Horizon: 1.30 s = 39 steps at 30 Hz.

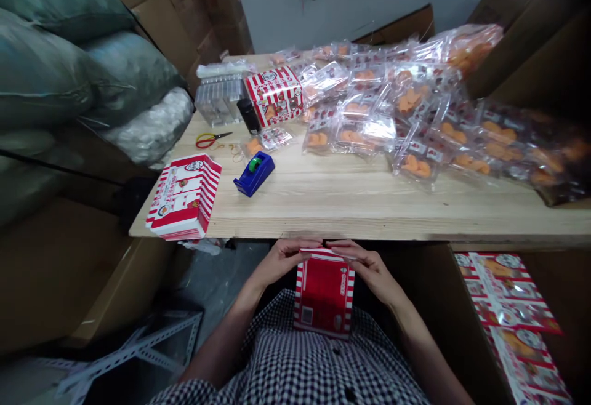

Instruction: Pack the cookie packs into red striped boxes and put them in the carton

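Note:
A red box with white-striped edges [324, 294] rests against my lap, just below the table's front edge. My left hand [289, 260] grips its upper left corner, thumb on the near face and fingers along the top. On the upper right corner, my right hand [364, 264] holds it the same way. The near face is mostly plain red, with a small barcode at lower left and white print at upper right. The far side of the box is hidden from me.
On the wooden table [295, 208] lie a stack of flat printed cartons [184, 196], a blue tape dispenser [255, 173], scissors [210, 140], a standing striped box [276, 96], a black bottle [249, 116] and many clear bags with orange pieces [360, 128]. Packed boxes [517, 306] fill a carton at right.

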Available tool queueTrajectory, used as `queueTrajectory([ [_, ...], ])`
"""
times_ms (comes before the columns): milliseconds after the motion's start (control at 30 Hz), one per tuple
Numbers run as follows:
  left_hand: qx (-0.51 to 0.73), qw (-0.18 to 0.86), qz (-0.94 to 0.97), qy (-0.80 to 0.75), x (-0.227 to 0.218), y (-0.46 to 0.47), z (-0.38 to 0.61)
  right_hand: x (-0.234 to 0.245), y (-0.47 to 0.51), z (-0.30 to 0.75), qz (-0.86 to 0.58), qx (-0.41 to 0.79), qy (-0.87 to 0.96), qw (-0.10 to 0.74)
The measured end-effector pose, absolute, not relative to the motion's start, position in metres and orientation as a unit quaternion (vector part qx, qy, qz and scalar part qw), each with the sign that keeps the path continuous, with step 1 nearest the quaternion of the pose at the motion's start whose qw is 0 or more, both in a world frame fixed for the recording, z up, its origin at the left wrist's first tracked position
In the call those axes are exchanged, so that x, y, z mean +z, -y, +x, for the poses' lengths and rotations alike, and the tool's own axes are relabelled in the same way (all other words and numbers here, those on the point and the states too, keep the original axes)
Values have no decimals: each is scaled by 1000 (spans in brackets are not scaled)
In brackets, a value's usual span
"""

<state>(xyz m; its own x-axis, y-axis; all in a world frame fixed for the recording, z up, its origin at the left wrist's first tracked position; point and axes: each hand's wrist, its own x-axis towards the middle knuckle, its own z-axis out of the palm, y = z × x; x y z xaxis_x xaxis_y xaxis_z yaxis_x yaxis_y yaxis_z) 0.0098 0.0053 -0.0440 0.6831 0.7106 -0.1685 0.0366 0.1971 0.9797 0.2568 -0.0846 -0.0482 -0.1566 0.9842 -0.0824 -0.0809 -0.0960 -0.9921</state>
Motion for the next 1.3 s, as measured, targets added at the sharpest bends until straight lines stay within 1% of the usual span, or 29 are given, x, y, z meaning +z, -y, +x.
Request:
queueTrajectory([
  [167,192,685,640,-289,-33,-22,12,-40,74,264,-481,567,497,448],
  [267,163,681,653,-287,-19,-33,17,-28,63,266,-466,599,489,430],
  [367,132,701,650,-262,-13,-41,21,-22,54,267,-442,640,475,411],
  [500,115,708,643,-268,-17,-50,26,-26,47,267,-454,664,456,380],
  [767,105,695,641,-307,-24,-55,36,-32,35,263,-498,677,377,389],
  [967,108,656,678,-313,-27,-53,28,-35,45,256,-504,662,387,397],
  [1067,122,625,710,-300,-26,-47,21,-32,56,253,-493,636,444,395],
  [1200,153,604,734,-270,-19,-32,12,-25,73,255,-493,565,539,383],
  [1300,167,592,748,-250,-17,-23,6,-22,81,258,-486,546,571,373],
])
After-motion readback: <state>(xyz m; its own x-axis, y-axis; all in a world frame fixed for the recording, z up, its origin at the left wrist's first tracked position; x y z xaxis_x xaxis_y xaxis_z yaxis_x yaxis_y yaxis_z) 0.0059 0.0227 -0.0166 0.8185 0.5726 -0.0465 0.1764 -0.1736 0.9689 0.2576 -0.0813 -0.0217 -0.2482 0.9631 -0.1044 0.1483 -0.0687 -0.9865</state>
